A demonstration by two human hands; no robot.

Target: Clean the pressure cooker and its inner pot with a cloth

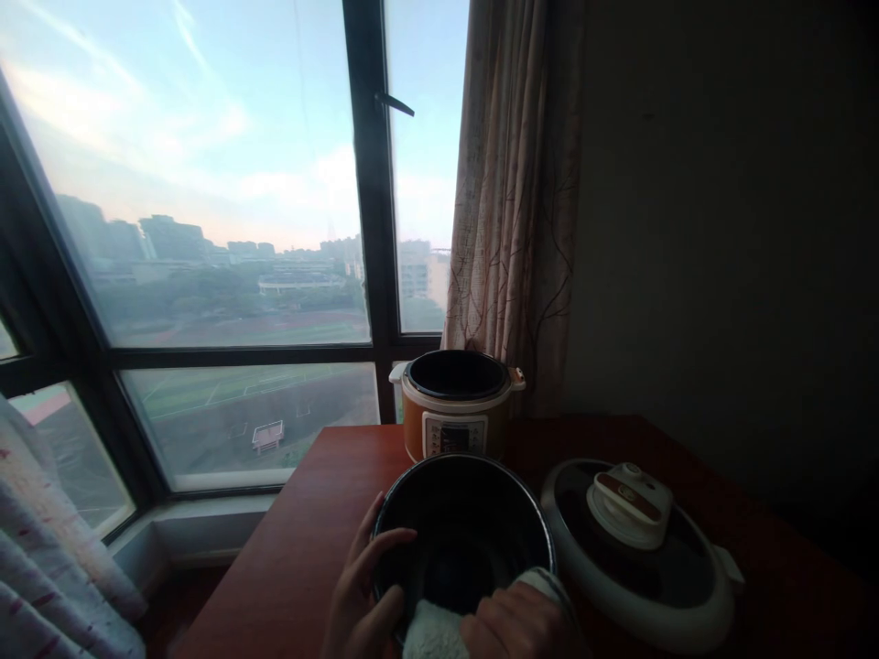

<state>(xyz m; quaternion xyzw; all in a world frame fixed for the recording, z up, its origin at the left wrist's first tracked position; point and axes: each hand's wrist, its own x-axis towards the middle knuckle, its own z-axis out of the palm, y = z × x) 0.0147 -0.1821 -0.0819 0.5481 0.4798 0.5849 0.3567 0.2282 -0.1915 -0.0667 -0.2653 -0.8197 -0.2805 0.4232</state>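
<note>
A black inner cooking pot (473,503) stands tipped toward me at the near edge of the table, its round mouth facing up and back. My left hand (367,590) grips its left rim, with fingers reaching over the edge and the thumb lower down. At the near right rim, my right hand (515,622) is closed around a pale, fluffy cloth (434,631), part of which hangs inside the pot. The underside of the pot is hidden. Just behind it sits an orange and white electric pressure cooker (418,416), lidless, with a dark opening and a control panel.
To the right, the cooker's large lid (638,558) lies on the reddish-brown wooden table (275,558), its white handle on top. A window (240,256) with dark frames is beyond the table, beside a patterned curtain (501,201). Another light curtain (55,549) hangs at lower left.
</note>
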